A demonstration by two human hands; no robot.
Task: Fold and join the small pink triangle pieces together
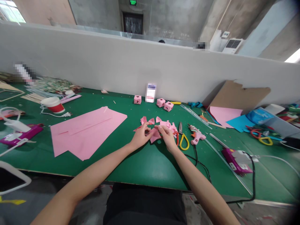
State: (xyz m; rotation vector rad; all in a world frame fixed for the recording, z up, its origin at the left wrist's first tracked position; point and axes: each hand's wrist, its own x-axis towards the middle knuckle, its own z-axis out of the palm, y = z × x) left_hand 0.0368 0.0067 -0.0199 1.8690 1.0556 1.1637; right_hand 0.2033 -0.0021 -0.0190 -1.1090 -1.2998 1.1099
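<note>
Between my hands is a small piece of pink paper (155, 135), held above the front middle of the green table. My left hand (141, 136) pinches its left side and my right hand (167, 136) pinches its right side. Just beyond my fingers lie several small pink paper pieces (172, 126), some folded. Scissors (184, 141) with yellow and red handles rest right of my right hand, and a pink glue gun (197, 136) lies beyond them. Farther back sit a pink paper cube (137, 99) and two more pink cubes (164, 104).
Large pink paper sheets (86, 132) cover the table at left, near a paper cup (52, 105). Purple power strips (236, 161) with cables lie at both sides. Clear glue sticks (197, 117), cardboard (236, 97) and blue paper (241, 122) are at right. A white partition (105, 65) stands behind.
</note>
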